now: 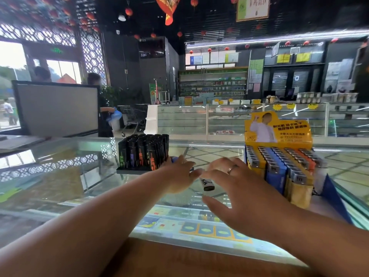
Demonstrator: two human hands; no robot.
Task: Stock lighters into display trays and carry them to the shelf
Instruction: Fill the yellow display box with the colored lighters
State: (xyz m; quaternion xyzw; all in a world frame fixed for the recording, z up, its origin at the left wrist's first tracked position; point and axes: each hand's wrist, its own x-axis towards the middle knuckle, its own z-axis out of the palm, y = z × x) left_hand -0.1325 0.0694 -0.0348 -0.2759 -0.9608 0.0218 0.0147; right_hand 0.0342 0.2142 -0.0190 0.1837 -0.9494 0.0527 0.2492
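One lighter is loose, right? Where is it? — friend

Yes. The white lighter [206, 183] with the dark end lies flat on the glass counter [60, 176]. It is to the right of the black tray [135, 170] and a bit nearer to me. — me

And your hands? — friend

My left hand [179, 174] is just beside the right end of the black tray. Its fingers are straight and low over the glass, with the tips close to the lighter. My right hand [239, 186] is further right of the tray, with its fingers spread wide above the lighter. Neither hand pinches it. I cannot tell if a fingertip touches it, because its far end is hidden under my fingers. — me

What is that blue bit? — friend

A small blue thing [174, 159] peeks out behind my left hand, right by the tray. Too much of it is hidden to say what it is. — me

Will the lighter be hard to pick up? — friend

I think not. It looks light, hard and smooth. On glass it may slide or roll if I poke it. I would pinch its two long sides near the middle, thumb on one side and a finger on the other. — me

Where does it go? — friend

The black tray looks full of black lighters [143, 150]. The yellow box [289, 136] stands well to the right of the tray and holds rows of lighters too. I guess it goes there, but I see no free slot from here. — me
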